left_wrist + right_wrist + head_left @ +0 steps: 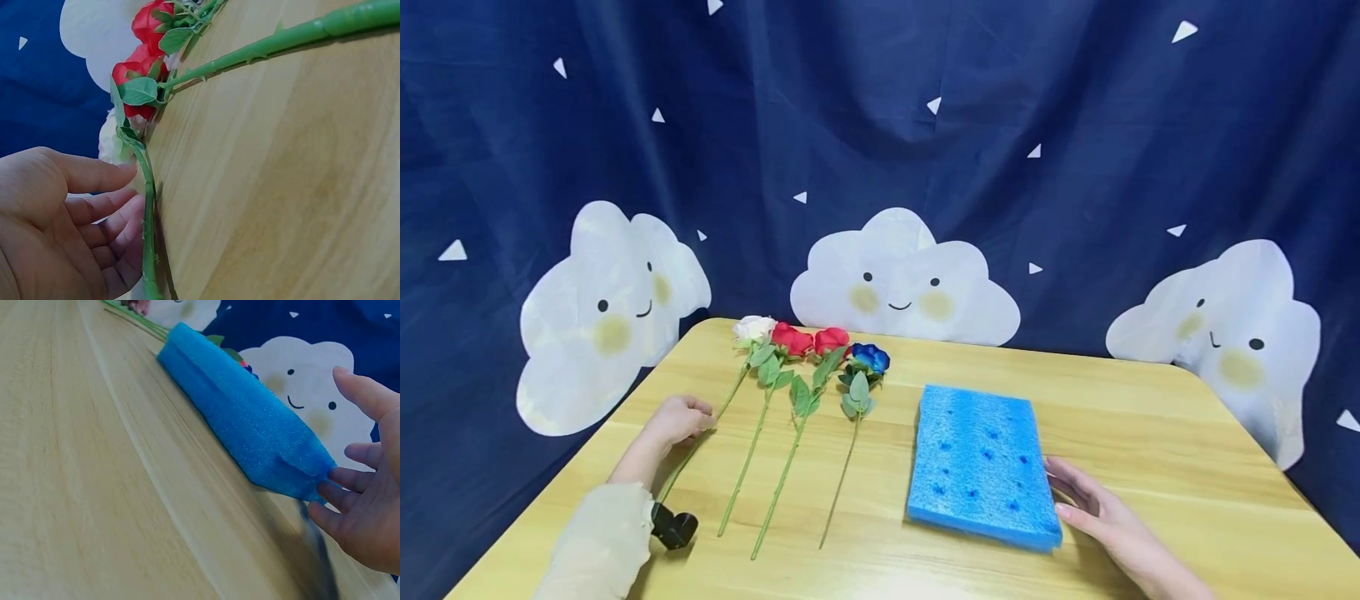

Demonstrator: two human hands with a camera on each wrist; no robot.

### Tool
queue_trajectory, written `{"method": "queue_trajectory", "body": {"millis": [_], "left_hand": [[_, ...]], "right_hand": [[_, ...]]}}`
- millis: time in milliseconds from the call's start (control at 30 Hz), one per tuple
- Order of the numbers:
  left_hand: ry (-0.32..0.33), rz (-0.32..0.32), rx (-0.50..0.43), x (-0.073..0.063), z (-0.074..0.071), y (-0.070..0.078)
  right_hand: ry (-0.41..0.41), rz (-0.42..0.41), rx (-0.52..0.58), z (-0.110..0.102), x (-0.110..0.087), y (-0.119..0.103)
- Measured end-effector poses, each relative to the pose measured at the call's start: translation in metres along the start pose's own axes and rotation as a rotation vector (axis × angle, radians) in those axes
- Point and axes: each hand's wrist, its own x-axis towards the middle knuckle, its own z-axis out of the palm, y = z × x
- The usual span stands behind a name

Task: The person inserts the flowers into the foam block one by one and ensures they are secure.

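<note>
My left hand (676,419) is at the green stem (149,219) of the white rose (754,328), left of the other flowers. In the left wrist view its fingers are loosely bent beside the stem, thumb tip close to it, not closed round it. My right hand (1101,508) is at the right edge of a blue foam block (973,467) with several small holes in its top. In the right wrist view its fingers are spread and relaxed, with fingertips (328,490) right at the block's end.
Two red roses (792,339) and a blue rose (871,358) lie side by side on the wooden table (880,575), blooms toward the back, stems toward the front. Behind the table hangs a dark blue curtain (865,133) with white clouds. A black wrist device (673,527) is by the left sleeve.
</note>
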Motion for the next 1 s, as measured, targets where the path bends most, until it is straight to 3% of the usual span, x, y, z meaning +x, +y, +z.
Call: {"method": "queue_trajectory", "body": {"millis": [200,467,767,1000], "left_hand": [[0.022,0.016,0.071,0.0008,0.0001,-0.0062],[0.039,0.047,0.195,0.006,0.0037,0.0],[-0.024,-0.016,0.056,0.0085,0.0018,0.003],[-0.064,-0.005,0.029,0.007,-0.0015,0.0002]], "right_hand": [[-0.036,0.038,0.087,0.0018,0.0037,0.0003],[-0.027,0.055,0.111,0.0003,0.0009,0.0028],[0.022,0.053,0.08,0.0017,-0.0004,0.0053],[0.037,0.052,0.059,0.0021,0.0,0.007]]}}
